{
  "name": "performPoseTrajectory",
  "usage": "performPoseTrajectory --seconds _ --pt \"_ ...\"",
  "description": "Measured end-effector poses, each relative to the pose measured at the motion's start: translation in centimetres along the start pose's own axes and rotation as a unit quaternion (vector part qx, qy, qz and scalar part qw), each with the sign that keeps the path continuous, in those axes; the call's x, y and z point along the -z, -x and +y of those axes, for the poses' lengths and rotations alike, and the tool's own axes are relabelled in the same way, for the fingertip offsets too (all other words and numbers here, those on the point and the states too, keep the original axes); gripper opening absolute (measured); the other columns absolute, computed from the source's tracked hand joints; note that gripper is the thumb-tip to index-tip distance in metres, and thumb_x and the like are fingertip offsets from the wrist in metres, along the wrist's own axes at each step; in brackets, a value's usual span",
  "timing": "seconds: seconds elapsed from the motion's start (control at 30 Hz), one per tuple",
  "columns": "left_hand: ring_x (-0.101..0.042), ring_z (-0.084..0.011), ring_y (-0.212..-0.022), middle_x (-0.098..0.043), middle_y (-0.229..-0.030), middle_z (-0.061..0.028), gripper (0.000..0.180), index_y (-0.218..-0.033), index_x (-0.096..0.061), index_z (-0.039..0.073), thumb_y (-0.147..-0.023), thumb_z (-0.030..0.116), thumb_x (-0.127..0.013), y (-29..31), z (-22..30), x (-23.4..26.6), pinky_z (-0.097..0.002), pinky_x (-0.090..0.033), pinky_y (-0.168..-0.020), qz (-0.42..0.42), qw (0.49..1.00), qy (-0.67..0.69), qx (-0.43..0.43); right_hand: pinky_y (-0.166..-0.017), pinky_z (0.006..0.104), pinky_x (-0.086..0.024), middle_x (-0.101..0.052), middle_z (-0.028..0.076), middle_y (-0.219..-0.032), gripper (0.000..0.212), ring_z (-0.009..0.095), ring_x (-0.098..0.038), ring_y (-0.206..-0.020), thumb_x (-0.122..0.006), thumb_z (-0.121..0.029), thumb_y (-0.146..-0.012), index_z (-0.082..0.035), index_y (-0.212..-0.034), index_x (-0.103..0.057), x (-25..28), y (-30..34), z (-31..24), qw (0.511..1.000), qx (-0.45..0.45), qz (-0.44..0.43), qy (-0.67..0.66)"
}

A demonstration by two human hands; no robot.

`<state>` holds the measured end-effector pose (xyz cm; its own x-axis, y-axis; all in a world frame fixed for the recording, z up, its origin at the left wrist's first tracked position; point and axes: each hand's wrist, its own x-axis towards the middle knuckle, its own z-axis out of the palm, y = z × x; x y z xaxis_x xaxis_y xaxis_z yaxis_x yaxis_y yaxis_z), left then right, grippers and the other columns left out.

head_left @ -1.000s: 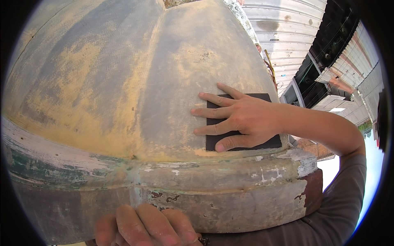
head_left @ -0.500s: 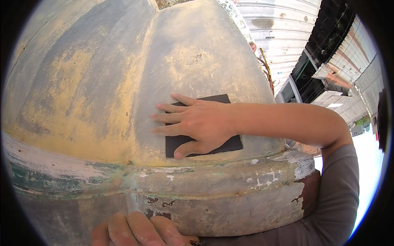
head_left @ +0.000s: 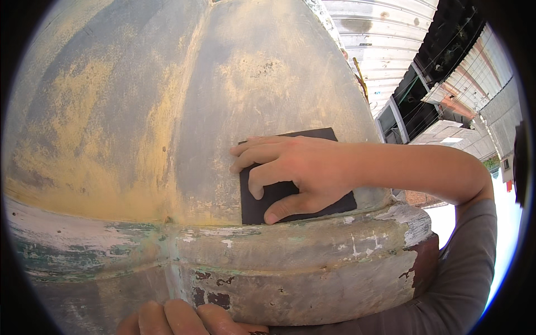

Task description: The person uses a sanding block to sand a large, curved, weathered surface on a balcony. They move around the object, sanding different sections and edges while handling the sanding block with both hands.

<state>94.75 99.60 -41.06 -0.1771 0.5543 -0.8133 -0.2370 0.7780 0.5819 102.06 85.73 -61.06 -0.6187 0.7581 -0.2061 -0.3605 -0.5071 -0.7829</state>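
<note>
Pressed against the curved, grey-and-yellow worn surface [head_left: 201, 106] is a dark, square sheet of sandpaper [head_left: 271, 195]. My right hand [head_left: 301, 170] lies over it, with bent fingers reaching past its left edge and the thumb on its lower part. The sheet's bottom edge sits just above a rounded moulding [head_left: 301, 245] with chipped paint. At the bottom of the view, my left hand [head_left: 178, 321] is closed, its fingers curled and close together by the lower part of the moulding. Its palm and anything in it are hidden.
Flaking white and green paint [head_left: 72, 240] runs along the ledge at left. A raised seam [head_left: 187, 100] divides the curved surface. Beyond its right edge are a thin brown stick [head_left: 360, 78], corrugated metal sheeting [head_left: 385, 39] and roofed structures.
My right hand and the sandpaper have slid to the right across the surface. The fingers, spread flat before, are now bent. My left hand stays near the bottom; the view has shifted slightly.
</note>
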Motion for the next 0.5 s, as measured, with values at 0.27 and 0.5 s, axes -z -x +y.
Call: performPoseTrajectory --seconds 0.27,0.5 --pt "-0.051 -0.0292 -0.091 -0.055 -0.099 -0.0122 0.036 -0.120 -0.054 0.006 -0.099 0.035 -0.050 -0.2 -0.1 -0.6 -0.0431 -0.043 -0.071 -0.007 1.000 -0.001 0.003 -0.113 0.0561 -0.027 -0.056 0.020 -0.126 0.018 0.039 -0.045 -0.129 -0.073 -0.014 -0.080 -0.003 -0.090 -0.063 -0.6 -2.3 0.1 0.998 0.032 -0.006 -0.047" --pt "-0.047 -0.0269 -0.091 -0.054 -0.099 -0.0095 0.036 -0.119 -0.055 0.006 -0.098 0.035 -0.053 0.0 0.3 0.0 -0.0397 -0.038 -0.071 0.014 1.000 -0.010 0.026 -0.111 0.0523 -0.035 -0.057 0.022 -0.126 0.022 0.037 -0.049 -0.127 -0.069 -0.011 -0.083 0.000 -0.102 -0.066 1.1 4.7 -1.1 0.999 0.012 0.035 -0.001"
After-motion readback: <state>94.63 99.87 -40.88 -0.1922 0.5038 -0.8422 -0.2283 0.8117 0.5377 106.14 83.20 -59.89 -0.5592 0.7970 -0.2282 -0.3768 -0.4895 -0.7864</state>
